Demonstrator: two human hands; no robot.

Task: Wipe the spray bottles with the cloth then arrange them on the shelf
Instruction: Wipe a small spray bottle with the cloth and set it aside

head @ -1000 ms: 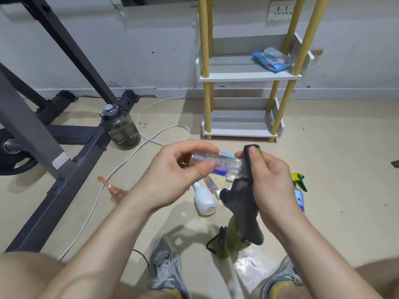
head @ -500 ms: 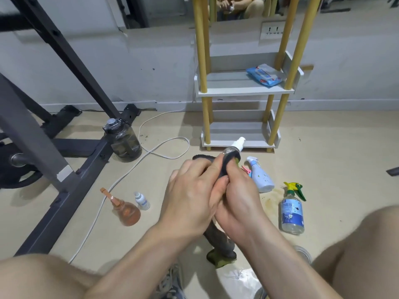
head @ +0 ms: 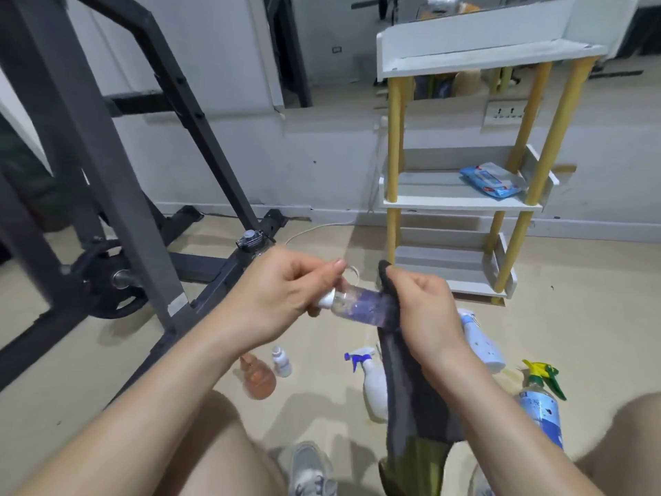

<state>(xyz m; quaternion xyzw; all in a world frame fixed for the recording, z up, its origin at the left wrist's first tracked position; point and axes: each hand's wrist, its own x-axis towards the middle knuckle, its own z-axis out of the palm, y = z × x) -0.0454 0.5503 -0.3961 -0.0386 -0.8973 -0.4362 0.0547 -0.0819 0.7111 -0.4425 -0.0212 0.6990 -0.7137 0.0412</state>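
My left hand (head: 286, 298) pinches the white cap end of a small clear spray bottle (head: 357, 307) held sideways in the air. My right hand (head: 425, 316) grips a dark grey cloth (head: 411, 395) wrapped round the bottle's other end; the cloth hangs down to a green corner. On the floor lie a white bottle with a purple trigger (head: 372, 384), a white and blue bottle (head: 483, 343), a clear bottle with a green and yellow trigger (head: 542, 406), an orange bottle (head: 257, 379) and a tiny white bottle (head: 280, 361). The white shelf (head: 458, 202) with yellow posts stands behind.
A blue wipes pack (head: 491, 179) lies on the shelf's middle level. A dark metal gym frame (head: 118, 173) with a weight plate fills the left. A dark water jug (head: 250, 241) and a white cable (head: 314, 229) are on the floor behind my hands.
The camera tilted up, showing the shelf's top. My hands, pressed together round the upright bottle, have drawn apart; the bottle now lies sideways with its cap in my left hand.
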